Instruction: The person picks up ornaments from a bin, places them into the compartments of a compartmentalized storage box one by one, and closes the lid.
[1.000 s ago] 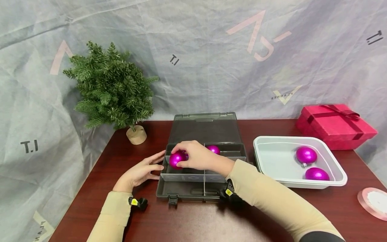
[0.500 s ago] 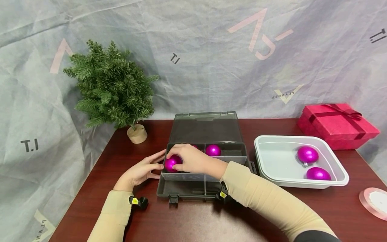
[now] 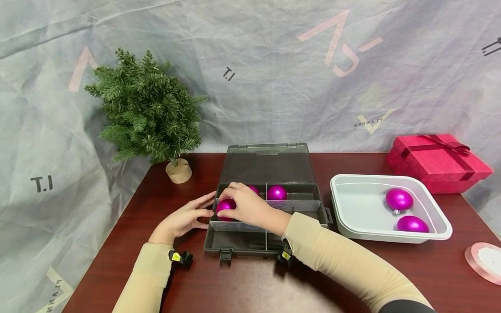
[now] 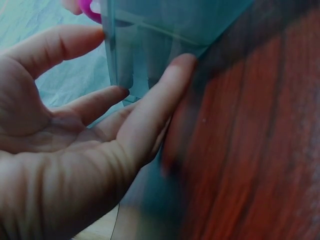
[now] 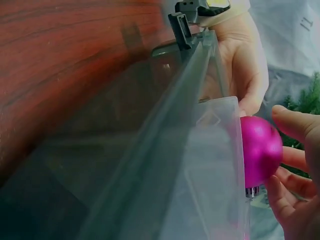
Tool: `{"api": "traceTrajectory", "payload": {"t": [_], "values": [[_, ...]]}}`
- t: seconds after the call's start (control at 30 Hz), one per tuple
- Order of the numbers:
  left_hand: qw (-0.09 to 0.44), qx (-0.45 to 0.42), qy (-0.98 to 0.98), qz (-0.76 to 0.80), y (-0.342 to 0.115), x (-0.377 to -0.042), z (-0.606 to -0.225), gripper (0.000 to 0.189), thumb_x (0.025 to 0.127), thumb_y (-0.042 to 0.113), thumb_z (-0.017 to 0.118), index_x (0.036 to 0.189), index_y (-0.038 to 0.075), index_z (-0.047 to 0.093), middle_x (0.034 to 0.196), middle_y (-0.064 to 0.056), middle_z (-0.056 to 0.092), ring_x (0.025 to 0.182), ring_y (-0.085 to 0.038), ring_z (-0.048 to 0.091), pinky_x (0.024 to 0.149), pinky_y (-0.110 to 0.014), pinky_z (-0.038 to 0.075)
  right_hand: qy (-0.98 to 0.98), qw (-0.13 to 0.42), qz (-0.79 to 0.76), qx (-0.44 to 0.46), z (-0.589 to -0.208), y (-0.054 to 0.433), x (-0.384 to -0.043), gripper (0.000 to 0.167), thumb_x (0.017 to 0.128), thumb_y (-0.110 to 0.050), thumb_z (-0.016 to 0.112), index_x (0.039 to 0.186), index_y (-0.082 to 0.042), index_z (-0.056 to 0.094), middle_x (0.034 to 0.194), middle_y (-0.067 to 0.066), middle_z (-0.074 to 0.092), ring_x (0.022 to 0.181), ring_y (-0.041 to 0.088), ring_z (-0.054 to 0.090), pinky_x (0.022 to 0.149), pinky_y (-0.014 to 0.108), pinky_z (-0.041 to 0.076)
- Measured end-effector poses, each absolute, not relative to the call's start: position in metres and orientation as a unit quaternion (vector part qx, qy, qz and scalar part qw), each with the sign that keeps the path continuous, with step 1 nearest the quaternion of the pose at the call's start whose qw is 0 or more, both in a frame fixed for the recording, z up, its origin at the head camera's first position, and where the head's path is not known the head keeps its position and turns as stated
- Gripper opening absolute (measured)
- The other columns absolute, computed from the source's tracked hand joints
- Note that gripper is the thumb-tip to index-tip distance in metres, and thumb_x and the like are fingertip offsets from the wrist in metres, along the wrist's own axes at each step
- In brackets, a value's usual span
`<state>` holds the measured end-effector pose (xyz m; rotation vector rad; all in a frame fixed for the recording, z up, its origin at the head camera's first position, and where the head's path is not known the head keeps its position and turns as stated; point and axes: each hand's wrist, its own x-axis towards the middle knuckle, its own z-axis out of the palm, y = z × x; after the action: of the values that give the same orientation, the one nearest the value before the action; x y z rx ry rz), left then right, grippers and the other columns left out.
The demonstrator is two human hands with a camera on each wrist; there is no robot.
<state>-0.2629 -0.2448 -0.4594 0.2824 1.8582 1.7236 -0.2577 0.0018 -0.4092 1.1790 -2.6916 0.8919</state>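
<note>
While your left grip (image 3: 182, 221) lies spread, fingertips against the left wall of the open divided case (image 3: 235, 240), your right grip (image 3: 250, 206) curls round a magenta ball (image 3: 226, 208), pinching it at the left end of the middle row. You cannot tell whether this ball touches the compartment floor. Two further balls (image 3: 277, 193) sit in the rear row, either side of the upright divider (image 3: 267, 191). To the right of the case, the white tray (image 3: 360, 204) holds two more balls (image 3: 399, 199). Note the red gift box (image 3: 442, 161) behind the tray and the small tree (image 3: 146, 108) at rear left of the tabletop (image 3: 274, 287).
</note>
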Motion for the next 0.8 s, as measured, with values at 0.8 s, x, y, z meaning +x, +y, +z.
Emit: {"api": "traceTrajectory", "payload": {"t": [0.8], "values": [[0.288, 0.102, 0.699, 0.646, -0.246, -0.261, -0.460, 0.073, 0.104, 0.007, 0.055, 0.166, 0.018, 0.017, 0.169, -0.016, 0.012, 0.140, -0.038, 0.041, 0.099, -0.055, 0.049, -0.857, 0.117, 0.437, 0.247, -0.372, 0.158, -0.234, 0.017, 0.099, -0.010, 0.068, 0.115, -0.008, 0.075, 0.111, 0.004, 0.072, 0.094, 0.015, 0.067, 0.079, 0.027, 0.055]]}}
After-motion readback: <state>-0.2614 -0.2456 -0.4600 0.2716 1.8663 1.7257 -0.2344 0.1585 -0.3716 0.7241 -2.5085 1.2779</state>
